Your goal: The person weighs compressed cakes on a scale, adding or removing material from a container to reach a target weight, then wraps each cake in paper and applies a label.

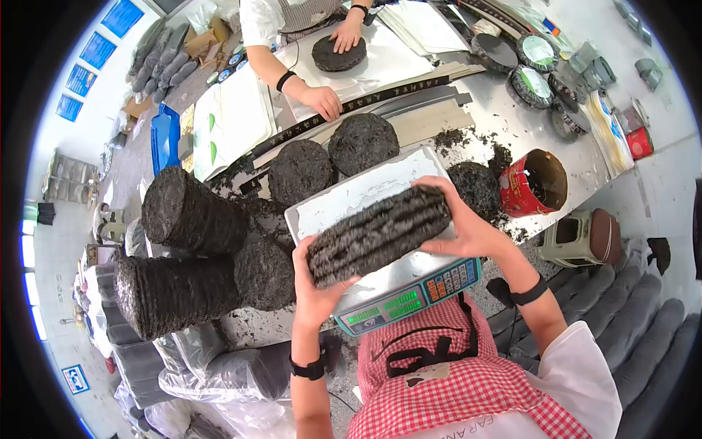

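Between my two hands is a short stack of round, dark dried seaweed cakes (380,233), turned edge-on so their layered sides show. My left hand (316,289) grips one end and my right hand (459,228) the other, fingers wrapped round the rims. The stack overlaps the metal platform of a digital scale (402,174), whose green-lit display and keypad face me. Just beyond the scale, single cakes (364,143) lie on the table. Left of it, tall stacks of cakes (179,294) rest on their sides.
Across the table a person's hand (346,35) presses on a cake; the other hand (322,102) is by a long black printed strip (365,100). A red tin (532,183) stands at right amid dark crumbs. Wrapped round packs (531,86) sit at the far right. Filled bags flank me.
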Tool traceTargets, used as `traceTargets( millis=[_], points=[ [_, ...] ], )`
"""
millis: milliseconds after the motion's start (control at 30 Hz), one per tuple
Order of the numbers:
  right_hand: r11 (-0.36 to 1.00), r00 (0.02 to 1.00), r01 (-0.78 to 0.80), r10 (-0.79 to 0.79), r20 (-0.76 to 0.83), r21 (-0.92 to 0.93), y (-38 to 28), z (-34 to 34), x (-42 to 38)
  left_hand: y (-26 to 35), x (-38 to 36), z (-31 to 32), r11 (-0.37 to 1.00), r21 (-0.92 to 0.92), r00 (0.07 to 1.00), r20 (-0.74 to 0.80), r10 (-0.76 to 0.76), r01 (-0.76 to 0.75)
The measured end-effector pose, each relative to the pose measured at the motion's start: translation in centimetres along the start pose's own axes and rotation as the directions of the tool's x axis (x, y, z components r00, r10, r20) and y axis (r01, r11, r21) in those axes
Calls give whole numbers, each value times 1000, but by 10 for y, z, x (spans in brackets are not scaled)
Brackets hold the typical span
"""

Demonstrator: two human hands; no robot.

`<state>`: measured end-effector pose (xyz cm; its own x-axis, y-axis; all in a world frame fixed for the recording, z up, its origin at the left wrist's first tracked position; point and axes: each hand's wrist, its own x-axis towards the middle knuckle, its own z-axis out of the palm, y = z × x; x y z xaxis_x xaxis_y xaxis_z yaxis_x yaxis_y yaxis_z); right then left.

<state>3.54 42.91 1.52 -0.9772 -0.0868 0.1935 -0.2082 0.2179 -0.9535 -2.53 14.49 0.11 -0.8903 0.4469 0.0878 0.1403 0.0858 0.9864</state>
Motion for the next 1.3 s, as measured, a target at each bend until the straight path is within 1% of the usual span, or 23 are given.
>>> traceTargets(
  millis=[133, 167, 233, 267, 300, 367, 433, 500, 533, 600, 700, 767, 900, 933, 967, 1000, 1033, 1067, 1100, 1133, 1167, 1200, 1300],
  points=[
    [978, 983, -174, 167, -70, -112, 18, -3, -5, -8, 10, -2, 1000, -14, 1000, -19, 4, -4],
    [977, 983, -179, 172, -68, -120, 20, -12, 2, -6, 14, -1, 991, -83, 994, -10, -108, 106],
    [956, 955, -284, 276, -109, -75, 19, -34, 25, -3, 27, -2, 996, 69, 997, -53, 58, -54],
    [930, 911, -314, 238, -337, -193, 43, -48, 28, -3, 34, -3, 997, 1, 992, -101, 76, -77],
    [952, 865, -256, 302, -401, 167, 66, -70, 42, -9, 34, -11, 999, 3, 978, -202, 44, -45],
    [857, 768, 34, 308, -562, 514, 114, -103, 71, -38, 22, -40, 979, 155, 928, -367, -69, 134],
    [699, 639, 104, 498, -586, 707, 197, -131, 82, -97, -2, -80, 871, 354, 868, -475, -148, 342],
    [644, 467, -71, 696, -545, 762, 300, -147, 73, -149, -25, -114, 614, 685, 898, -430, -93, 392],
    [617, 421, -174, 751, -509, 767, 320, -140, 68, -180, -40, -125, 609, 688, 898, -428, -100, 395],
    [560, 332, -301, 820, -466, 772, 345, -124, 63, -228, -62, -134, 162, 856, 867, -462, -187, 491],
    [576, 356, -352, 812, -463, 738, 373, -116, 58, -208, -62, -107, 67, 781, 760, -578, -298, 620],
    [525, 409, -454, 840, -356, 719, 348, -110, 64, -211, -81, -104, 109, 793, 787, -559, -262, 599],
    [496, 257, -548, 866, -428, 674, 369, -104, 52, -205, -101, -115, 219, 766, 791, -541, -287, 604],
    [497, 233, -633, 854, -466, 593, 339, -99, 60, -214, -113, -128, 201, 735, 761, -639, -114, 648],
    [600, 413, -645, 795, -444, 473, 401, -119, 44, -223, -125, -141, 189, 696, 698, -713, 65, 693],
    [554, 350, -798, 746, -566, 237, 395, -121, 51, -218, -124, -149, 112, 444, 446, -895, 14, 889],
    [409, 347, -908, 622, -702, -87, 385, -126, 54, -216, -122, -161, 1, 37, 36, -974, -224, 999],
    [420, 399, -896, 619, -677, -145, 363, -134, 61, -224, -120, -177, -155, -165, -206, -931, -302, 974],
    [585, 564, -763, 396, -725, -274, 343, -132, 64, -234, -134, -190, -170, -213, -253, -930, -267, 962],
    [618, 552, -756, 424, -718, -215, 318, -136, 66, -243, -151, -199, 213, -354, -134, -741, -658, 911],
    [671, 525, -719, 354, -774, -181, 340, -149, 55, -245, -162, -207, 484, -573, 185, -501, -846, 662],
    [769, 553, -633, 366, -748, -92, 247, -116, 56, -247, -143, -200, 416, -589, -80, -636, -768, 693],
    [902, 614, -411, 170, -771, -129, 211, -114, 13, -209, -132, -183, 567, -599, 47, -663, -747, 565]
  ],
)
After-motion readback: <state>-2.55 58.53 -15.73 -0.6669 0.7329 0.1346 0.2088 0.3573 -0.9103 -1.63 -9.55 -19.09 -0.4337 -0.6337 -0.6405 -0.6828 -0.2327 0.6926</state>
